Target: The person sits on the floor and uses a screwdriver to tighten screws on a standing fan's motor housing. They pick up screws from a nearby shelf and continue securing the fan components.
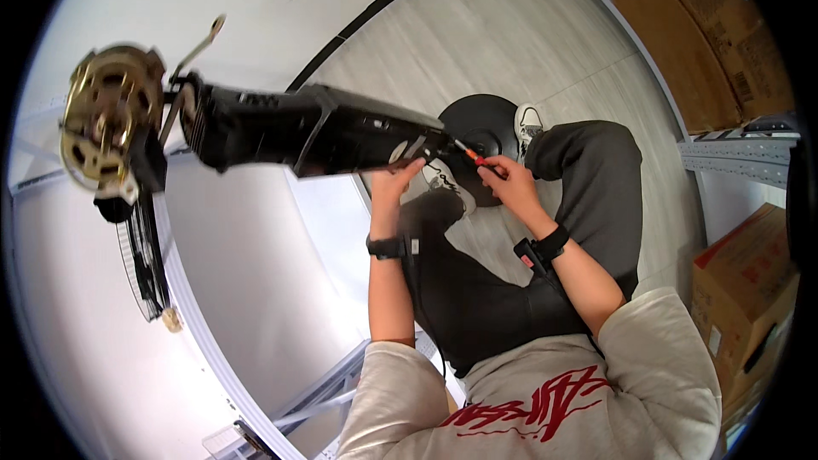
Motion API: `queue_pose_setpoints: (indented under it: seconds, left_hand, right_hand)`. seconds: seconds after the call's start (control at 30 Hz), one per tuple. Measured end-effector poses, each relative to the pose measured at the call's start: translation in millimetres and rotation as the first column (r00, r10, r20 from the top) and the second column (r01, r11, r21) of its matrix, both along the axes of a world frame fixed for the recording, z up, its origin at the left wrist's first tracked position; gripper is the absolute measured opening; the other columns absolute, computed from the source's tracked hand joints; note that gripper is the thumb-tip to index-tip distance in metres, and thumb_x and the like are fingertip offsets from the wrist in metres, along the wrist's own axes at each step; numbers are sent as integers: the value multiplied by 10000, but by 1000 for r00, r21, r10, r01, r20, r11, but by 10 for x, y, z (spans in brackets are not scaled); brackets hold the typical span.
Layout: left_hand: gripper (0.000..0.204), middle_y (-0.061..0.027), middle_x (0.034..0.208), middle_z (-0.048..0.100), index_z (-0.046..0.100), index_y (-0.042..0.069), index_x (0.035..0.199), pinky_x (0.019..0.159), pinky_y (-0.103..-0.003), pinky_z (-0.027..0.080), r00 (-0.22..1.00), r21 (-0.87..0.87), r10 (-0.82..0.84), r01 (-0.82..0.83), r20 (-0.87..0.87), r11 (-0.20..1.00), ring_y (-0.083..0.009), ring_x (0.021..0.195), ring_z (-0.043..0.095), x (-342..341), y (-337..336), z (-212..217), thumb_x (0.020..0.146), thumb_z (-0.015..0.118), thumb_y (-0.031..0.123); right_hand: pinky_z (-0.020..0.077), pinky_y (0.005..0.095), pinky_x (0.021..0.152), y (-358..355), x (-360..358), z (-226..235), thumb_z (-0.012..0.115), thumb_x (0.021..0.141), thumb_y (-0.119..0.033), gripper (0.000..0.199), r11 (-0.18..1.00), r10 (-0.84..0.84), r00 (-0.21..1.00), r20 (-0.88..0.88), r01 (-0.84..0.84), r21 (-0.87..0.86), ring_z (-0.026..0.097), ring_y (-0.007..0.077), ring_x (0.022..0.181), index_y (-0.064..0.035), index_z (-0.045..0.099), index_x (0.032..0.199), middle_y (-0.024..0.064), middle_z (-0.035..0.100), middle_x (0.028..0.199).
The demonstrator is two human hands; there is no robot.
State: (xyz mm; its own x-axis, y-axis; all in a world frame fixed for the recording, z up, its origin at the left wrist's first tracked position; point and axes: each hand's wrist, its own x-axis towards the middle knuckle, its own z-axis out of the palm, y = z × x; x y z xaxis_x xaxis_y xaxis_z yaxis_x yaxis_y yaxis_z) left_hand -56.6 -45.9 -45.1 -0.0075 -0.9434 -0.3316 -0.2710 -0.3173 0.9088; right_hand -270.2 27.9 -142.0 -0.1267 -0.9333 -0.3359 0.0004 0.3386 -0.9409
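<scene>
A long glossy black housing [349, 132] stretches from the upper left toward the middle, tapering at the near end. At its far end sits a round brass-coloured metal mechanism [111, 119] with openings in it, slightly blurred. My left hand [396, 186] is at the underside of the housing's near end, fingers curled against it and partly hidden. My right hand [509, 187] closes around a screwdriver [474, 158] with a red and black handle. The screwdriver points toward the housing's near end; whether its tip touches cannot be made out.
A round black base [477, 115] lies on the grey floor between my shoes. Cardboard boxes [682, 34] fill a metal shelf [741, 162] at right, with another box [741, 273] below. At left are white shelving [204, 315] and a hanging black slotted part [145, 264].
</scene>
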Motion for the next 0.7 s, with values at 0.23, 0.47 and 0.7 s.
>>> queue_pose_setpoints:
  seconds: [0.23, 0.47, 0.7]
  left_hand:
    - [120, -27, 688, 432, 510, -2, 845, 458, -237, 261, 771, 193, 21, 132, -636, 972, -97, 535, 348, 347, -57, -141, 769, 486, 87]
    - [65, -64, 680, 462, 441, 73, 839, 422, -236, 248, 654, 262, 115, 131, -747, 956, -109, 509, 358, 296, -72, -139, 823, 423, 133]
    - [146, -88, 673, 499, 434, 111, 931, 402, -231, 265, 687, 323, 187, 73, -702, 944, -153, 525, 440, 346, -96, -274, 917, 406, 254]
  right_hand:
    - [415, 261, 552, 278, 102, 514, 709, 862, -214, 265, 998, -5, 998, 65, 8, -55, 529, 73, 580, -14, 665, 1031, 40, 611, 634]
    - [405, 269, 544, 460, 272, 816, 730, 841, -189, 259, 988, 86, 996, 3, -85, -127, 483, 74, 580, -20, 665, 1027, 43, 571, 634]
    - [426, 286, 546, 415, 356, 960, 719, 844, -195, 263, 964, 158, 978, -139, -183, -191, 528, 124, 565, -22, 670, 1035, 66, 583, 645]
